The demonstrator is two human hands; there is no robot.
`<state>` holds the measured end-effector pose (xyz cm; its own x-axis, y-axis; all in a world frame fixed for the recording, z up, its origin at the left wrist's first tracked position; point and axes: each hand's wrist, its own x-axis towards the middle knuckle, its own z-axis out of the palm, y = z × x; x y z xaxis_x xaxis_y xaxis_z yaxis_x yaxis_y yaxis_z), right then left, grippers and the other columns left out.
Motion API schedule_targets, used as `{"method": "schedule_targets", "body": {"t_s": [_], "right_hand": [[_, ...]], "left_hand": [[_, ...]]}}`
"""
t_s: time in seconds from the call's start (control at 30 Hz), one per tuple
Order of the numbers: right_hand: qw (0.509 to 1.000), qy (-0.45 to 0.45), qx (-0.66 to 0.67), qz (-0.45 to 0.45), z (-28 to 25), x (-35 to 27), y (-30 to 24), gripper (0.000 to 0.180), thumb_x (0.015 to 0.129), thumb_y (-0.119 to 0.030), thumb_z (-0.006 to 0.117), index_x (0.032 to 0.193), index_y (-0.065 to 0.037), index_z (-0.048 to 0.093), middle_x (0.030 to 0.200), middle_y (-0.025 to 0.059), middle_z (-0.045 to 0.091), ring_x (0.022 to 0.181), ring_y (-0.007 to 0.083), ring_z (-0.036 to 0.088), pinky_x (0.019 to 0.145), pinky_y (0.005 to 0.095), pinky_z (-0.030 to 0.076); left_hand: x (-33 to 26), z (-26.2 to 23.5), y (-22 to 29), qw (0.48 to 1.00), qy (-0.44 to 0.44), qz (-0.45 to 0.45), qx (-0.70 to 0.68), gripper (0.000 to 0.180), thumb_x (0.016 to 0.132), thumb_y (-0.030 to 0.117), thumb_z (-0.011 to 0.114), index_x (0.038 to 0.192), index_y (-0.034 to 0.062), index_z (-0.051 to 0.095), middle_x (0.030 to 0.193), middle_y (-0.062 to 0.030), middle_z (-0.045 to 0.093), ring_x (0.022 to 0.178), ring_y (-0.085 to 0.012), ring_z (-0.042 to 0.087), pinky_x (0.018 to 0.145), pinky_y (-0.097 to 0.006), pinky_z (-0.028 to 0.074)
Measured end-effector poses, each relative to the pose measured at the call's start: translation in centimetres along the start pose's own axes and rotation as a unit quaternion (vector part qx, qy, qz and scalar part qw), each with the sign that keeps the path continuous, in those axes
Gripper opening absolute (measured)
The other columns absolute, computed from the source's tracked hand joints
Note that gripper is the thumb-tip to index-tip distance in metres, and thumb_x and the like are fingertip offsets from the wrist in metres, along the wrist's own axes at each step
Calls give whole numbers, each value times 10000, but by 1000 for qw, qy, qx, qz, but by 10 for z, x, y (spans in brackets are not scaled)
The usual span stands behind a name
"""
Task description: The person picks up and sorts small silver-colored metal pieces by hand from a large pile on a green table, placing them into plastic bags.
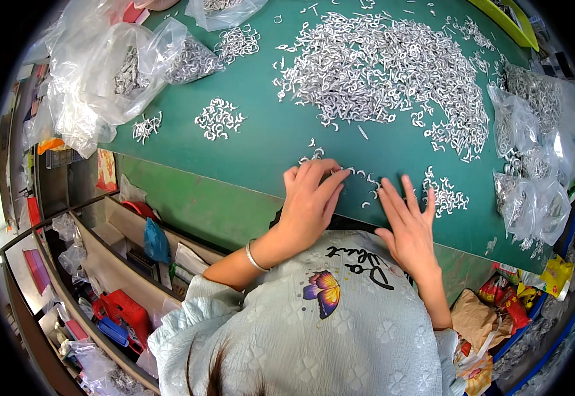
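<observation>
Loose on tabletop (261, 153), between left hand (306, 208) and right hand (409, 231): curved silvery pieces (370, 178), seemingly spread thin for easy pickup. Left fingers bunched, any pinched piece indiscernible; right fingers spread. Beyond: larger heap (380, 72), apparently set back for clearance.

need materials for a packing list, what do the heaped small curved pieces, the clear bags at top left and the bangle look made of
Small curved pieces: probably metal, satin silver-grey; their edges catch the light, but coated plastic is possible.
Clear bags: thin plastic film, glossy; wrinkles, highlights and contents showing through.
Bangle: likely metal, smooth and silvery, judging by its shine.
</observation>
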<state>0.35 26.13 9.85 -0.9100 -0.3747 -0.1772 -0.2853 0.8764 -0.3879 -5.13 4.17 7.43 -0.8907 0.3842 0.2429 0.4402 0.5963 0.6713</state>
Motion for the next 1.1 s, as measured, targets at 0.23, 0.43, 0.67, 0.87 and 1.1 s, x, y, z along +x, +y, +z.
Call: {"method": "schedule_targets", "body": {"t_s": [0.23,0.43,0.67,0.87,1.1], "right_hand": [[999,47,19,-14,10,-13,6,713,735,-234,744,1376,-70,479,1510,27,382,1437,306,255,1099,659,148],[999,-7,-11,-36,18,-14,-3,713,721,-249,757,1377,-147,497,1491,-47,406,1428,305,272,1070,696,177],[992,66,-68,84,13,-48,23,678,792,-279,681,1399,-69,467,1503,17,399,1437,355,246,1116,640,41],[997,77,13,13,11,5,-10,717,761,-272,713,1392,-45,461,1511,49,380,1433,339,256,1101,650,83],[999,15,20,-29,27,7,-14,757,777,-326,713,1415,-40,424,1531,55,335,1437,325,235,1086,686,126]], "left_hand": [[-21,4,0,999,25,-36,-12,328,749,-12,713,1061,78,663,1000,-43,577,939,-226,543,839,-370,351],[-22,9,5,999,16,-31,-22,330,742,-10,724,1055,76,661,989,-45,574,912,-222,535,830,-368,352],[-24,4,-6,998,41,-52,13,341,763,4,717,1091,64,646,1037,-62,567,937,-238,525,835,-367,350],[-9,10,-4,994,65,-76,48,384,772,53,732,1141,61,626,1070,-77,545,990,-262,499,852,-382,338],[-16,13,-12,996,49,-43,59,323,784,97,725,1093,64,637,1061,-74,528,977,-254,490,822,-398,322]]}}
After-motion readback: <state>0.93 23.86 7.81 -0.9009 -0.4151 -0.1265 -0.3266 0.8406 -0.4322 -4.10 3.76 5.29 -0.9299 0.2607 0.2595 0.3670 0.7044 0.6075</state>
